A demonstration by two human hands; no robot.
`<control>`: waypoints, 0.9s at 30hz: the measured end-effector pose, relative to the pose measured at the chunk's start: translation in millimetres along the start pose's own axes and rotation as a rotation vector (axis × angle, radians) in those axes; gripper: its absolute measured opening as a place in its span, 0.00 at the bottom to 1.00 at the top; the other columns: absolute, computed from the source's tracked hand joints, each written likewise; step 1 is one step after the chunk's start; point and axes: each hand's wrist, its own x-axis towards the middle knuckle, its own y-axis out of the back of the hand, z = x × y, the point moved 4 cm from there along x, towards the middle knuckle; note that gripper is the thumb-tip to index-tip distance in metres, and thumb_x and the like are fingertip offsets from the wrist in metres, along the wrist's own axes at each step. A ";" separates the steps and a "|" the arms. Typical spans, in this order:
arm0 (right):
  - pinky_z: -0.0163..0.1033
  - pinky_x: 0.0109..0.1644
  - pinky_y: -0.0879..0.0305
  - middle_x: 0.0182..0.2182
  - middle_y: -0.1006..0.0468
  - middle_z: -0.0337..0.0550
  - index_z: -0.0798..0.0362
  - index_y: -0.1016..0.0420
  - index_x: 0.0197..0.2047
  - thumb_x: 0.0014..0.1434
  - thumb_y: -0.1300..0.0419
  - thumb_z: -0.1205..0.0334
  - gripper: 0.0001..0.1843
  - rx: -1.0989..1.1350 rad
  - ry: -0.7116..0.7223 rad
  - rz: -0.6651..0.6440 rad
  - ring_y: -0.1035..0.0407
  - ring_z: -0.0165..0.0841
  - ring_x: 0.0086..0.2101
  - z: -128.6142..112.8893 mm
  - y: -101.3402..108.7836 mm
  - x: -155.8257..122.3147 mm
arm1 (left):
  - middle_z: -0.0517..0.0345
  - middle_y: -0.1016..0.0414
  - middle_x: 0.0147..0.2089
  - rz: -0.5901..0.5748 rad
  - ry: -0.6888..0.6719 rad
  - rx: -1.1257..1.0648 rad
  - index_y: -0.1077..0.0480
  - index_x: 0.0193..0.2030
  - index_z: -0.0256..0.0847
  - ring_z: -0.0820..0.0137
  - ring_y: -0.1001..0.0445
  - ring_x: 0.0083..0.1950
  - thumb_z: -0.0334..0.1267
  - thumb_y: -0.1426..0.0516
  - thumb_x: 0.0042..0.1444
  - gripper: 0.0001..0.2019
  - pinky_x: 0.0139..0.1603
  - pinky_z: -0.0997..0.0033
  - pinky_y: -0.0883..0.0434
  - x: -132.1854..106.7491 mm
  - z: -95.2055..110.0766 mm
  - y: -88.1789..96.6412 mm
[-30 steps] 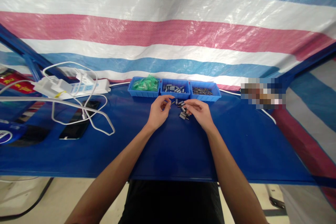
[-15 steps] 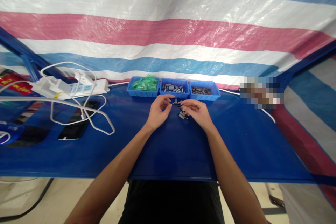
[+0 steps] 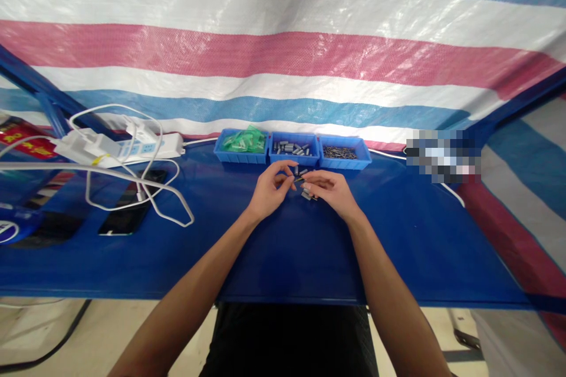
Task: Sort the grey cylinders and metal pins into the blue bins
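Observation:
My left hand is closed, thumb and fingertips pinched at one end of a thin metal pin. From the other side, my right hand has its thumb and forefinger at the pin's other end; its exact shape is too small to make out. Several short grey metal cylinders lie on the table under my right fingertips, partly hidden by them. Just beyond the fingers, a few more small cylinders rest in front of the bins.
Three blue bins stand at the back: one with green plastic pieces, one with grey cylinders, one with thin brownish screws. A white power strip with cables and a dark phone lie left on the blue table.
My two hands have come closer together, the left slightly to the right. The thin pin now shows between their fingertips.

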 end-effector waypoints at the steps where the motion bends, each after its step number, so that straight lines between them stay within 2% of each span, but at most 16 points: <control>1: 0.38 0.33 0.29 0.33 0.15 0.43 0.52 0.15 0.43 0.50 0.24 0.51 0.19 0.008 0.002 0.000 0.25 0.32 0.28 0.1 -0.4 0.0 | 0.57 0.30 0.45 -0.003 0.003 -0.004 0.29 0.57 0.41 0.76 0.22 0.33 0.34 0.40 0.64 0.15 0.38 0.74 0.25 -0.2 0.1 0.0; 9: 0.38 0.31 0.30 0.29 0.16 0.43 0.53 0.14 0.41 0.51 0.24 0.49 0.19 0.017 -0.007 -0.032 0.27 0.31 0.26 4.9 -4.2 -0.1 | 0.59 0.30 0.41 -0.055 0.033 -0.038 0.31 0.59 0.42 0.76 0.22 0.32 0.35 0.39 0.64 0.17 0.37 0.75 0.25 -2.9 -2.8 -5.7; 12: 0.38 0.31 0.29 0.29 0.16 0.43 0.52 0.13 0.39 0.51 0.24 0.51 0.16 0.014 0.006 0.003 0.26 0.32 0.26 4.9 -0.7 0.3 | 0.59 0.27 0.40 -0.009 0.052 0.007 0.30 0.57 0.41 0.74 0.20 0.33 0.37 0.41 0.66 0.15 0.36 0.75 0.25 -2.9 -5.8 -5.0; 15: 0.39 0.33 0.26 0.32 0.14 0.44 0.51 0.13 0.38 0.51 0.24 0.51 0.15 -0.002 0.061 0.142 0.24 0.33 0.28 2.2 9.7 1.9 | 0.57 0.23 0.39 0.068 0.054 0.122 0.28 0.53 0.40 0.71 0.18 0.35 0.36 0.43 0.67 0.10 0.38 0.74 0.24 -2.8 -6.5 -1.2; 18: 0.41 0.35 0.24 0.34 0.14 0.44 0.50 0.14 0.39 0.52 0.25 0.51 0.15 -0.048 0.167 0.369 0.22 0.35 0.30 -1.8 25.3 3.9 | 0.54 0.19 0.41 0.073 -0.020 0.297 0.25 0.49 0.39 0.68 0.17 0.40 0.34 0.44 0.67 0.08 0.44 0.69 0.22 -3.7 -2.8 -1.2; 21: 0.43 0.37 0.22 0.43 0.13 0.48 0.50 0.15 0.47 0.55 0.27 0.50 0.19 -0.102 0.254 0.518 0.20 0.38 0.34 -3.2 38.9 5.3 | 0.50 0.17 0.49 -0.047 -0.183 0.480 0.23 0.51 0.39 0.63 0.19 0.51 0.32 0.45 0.68 0.11 0.56 0.61 0.23 -7.1 2.0 -10.5; 24: 0.44 0.39 0.21 0.53 0.16 0.50 0.48 0.20 0.57 0.58 0.30 0.50 0.25 -0.191 0.265 0.535 0.19 0.40 0.39 -2.6 48.8 5.2 | 0.48 0.21 0.61 -0.253 -0.351 0.621 0.25 0.61 0.40 0.58 0.26 0.65 0.30 0.45 0.68 0.17 0.68 0.51 0.29 -14.2 2.3 -25.8; 27: 0.43 0.37 0.22 0.49 0.15 0.49 0.50 0.17 0.49 0.59 0.32 0.51 0.17 -0.358 0.216 0.502 0.20 0.38 0.36 -5.1 57.3 0.3 | 0.51 0.23 0.65 -0.383 -0.404 0.756 0.25 0.62 0.44 0.56 0.31 0.69 0.31 0.45 0.68 0.18 0.70 0.49 0.31 -19.8 -1.9 -35.9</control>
